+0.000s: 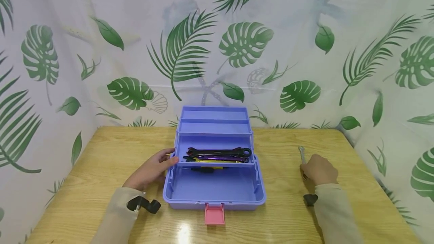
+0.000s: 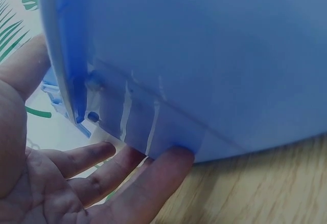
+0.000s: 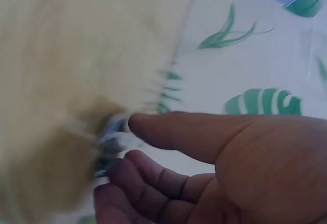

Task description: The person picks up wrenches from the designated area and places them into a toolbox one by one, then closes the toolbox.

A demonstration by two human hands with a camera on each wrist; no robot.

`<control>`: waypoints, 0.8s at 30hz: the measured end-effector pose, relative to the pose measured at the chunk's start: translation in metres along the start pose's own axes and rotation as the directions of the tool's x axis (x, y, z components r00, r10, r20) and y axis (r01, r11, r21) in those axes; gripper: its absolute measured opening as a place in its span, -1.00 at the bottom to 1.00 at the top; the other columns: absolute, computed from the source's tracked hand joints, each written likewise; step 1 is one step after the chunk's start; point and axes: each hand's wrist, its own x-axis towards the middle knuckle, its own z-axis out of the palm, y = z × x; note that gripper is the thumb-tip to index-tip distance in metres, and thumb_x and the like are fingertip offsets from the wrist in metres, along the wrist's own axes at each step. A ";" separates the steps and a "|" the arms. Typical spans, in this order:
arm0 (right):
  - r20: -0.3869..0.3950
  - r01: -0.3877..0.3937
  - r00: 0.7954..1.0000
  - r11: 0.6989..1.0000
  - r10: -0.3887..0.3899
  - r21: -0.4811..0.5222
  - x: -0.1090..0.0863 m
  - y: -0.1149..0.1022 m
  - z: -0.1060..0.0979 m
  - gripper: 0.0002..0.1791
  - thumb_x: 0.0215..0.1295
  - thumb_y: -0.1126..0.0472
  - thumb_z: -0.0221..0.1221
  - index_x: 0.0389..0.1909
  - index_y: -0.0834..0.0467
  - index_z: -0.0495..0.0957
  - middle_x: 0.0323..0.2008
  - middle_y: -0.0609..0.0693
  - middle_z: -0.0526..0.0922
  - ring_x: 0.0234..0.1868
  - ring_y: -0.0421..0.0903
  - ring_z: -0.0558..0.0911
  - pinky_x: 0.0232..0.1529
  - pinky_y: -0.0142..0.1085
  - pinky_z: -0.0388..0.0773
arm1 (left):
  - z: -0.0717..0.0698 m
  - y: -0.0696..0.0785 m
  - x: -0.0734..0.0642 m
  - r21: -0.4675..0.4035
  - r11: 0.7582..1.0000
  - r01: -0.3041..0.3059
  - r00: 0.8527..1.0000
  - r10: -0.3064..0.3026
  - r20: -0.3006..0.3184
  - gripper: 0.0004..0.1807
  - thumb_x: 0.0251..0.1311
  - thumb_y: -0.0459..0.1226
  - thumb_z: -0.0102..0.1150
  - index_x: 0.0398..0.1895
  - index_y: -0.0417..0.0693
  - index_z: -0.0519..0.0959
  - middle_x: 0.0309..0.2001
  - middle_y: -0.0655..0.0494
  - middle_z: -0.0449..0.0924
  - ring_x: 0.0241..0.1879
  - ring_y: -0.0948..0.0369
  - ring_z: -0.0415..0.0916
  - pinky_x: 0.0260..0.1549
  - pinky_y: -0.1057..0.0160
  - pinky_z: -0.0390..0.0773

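Note:
A purple-blue plastic toolbox (image 1: 217, 206) stands open on the table, its raised tray (image 1: 193, 142) holding a black wrench (image 1: 218, 153) and several other tools. My left hand (image 1: 157, 168) touches the toolbox's left side, with the thumb by the tray's edge. In the left wrist view, spread fingers (image 2: 148, 188) rest against the box's outer wall (image 2: 214, 70). Off to the right of the box, my right hand (image 1: 320, 170) pinches a silver wrench (image 1: 302, 153), whose open-ended head points away from me. The right wrist view shows the wrench (image 3: 110, 144) blurred and partly hidden.
A pink latch (image 1: 214, 215) hangs from the toolbox's front. Below the tray, a black-handled tool (image 1: 203, 169) lies partly hidden. The wooden table (image 1: 281, 183) ends at a leaf-printed cloth (image 1: 305, 55) behind and at both sides.

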 end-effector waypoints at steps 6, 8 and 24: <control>0.028 0.015 1.000 1.000 -0.015 -0.004 0.009 0.005 0.006 -0.52 0.32 0.09 -0.03 -0.81 0.11 0.47 -0.79 -0.03 0.42 -0.70 -0.09 0.37 -0.66 -0.27 0.29 | -0.001 0.000 0.001 -0.021 1.000 0.003 1.000 -0.003 -0.002 -0.26 0.19 0.06 0.19 0.39 0.08 0.19 0.17 -0.14 0.36 0.01 -0.05 0.51 -0.25 -0.01 0.64; 0.020 0.022 1.000 1.000 -0.022 -0.001 0.010 0.003 0.008 -0.49 0.34 0.09 -0.03 -0.84 0.10 0.47 -0.83 -0.05 0.39 -0.73 -0.11 0.35 -0.69 -0.29 0.27 | 0.000 0.001 0.000 -0.016 1.000 0.000 1.000 0.000 0.004 -0.25 0.20 0.06 0.18 0.40 0.07 0.17 0.20 -0.15 0.34 0.03 -0.06 0.49 -0.25 -0.01 0.64; 0.191 0.059 0.980 0.998 -0.060 0.014 -0.006 0.001 -0.006 -0.67 0.16 0.06 0.18 -0.65 0.19 0.42 -0.79 -0.06 0.33 -0.75 -0.17 0.32 -0.65 -0.31 0.32 | 0.002 0.005 -0.004 -0.012 1.000 -0.002 1.000 0.003 0.007 -0.22 0.18 0.07 0.20 0.40 0.03 0.16 0.22 -0.16 0.33 0.07 -0.08 0.46 -0.23 -0.01 0.64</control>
